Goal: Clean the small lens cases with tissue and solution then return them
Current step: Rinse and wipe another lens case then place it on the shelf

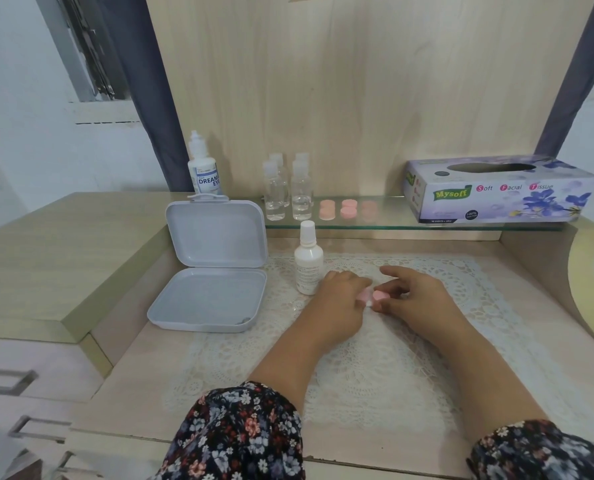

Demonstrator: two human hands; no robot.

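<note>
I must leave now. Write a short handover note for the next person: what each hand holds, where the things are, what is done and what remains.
Left hand: pinches a bit of tissue.
Right hand: holds a pink lens case over the lace mat.
Solution bottle stands capped beside the left hand.
More pink cases lie on the glass shelf, next to the tissue box.
Grey box is open.
Which shelf cases are cleaned, I cannot tell. Left: finish wiping this one, return it.

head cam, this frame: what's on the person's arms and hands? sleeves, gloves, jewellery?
Both hands are bare: no gloves, and no rings or watch visible on the left hand or right hand. Forearms are uncovered. Both arms wear dark floral sleeves, a left sleeve and a right sleeve, pushed back toward the elbows, printed with small red, pink, white and grey-blue flowers.
</note>
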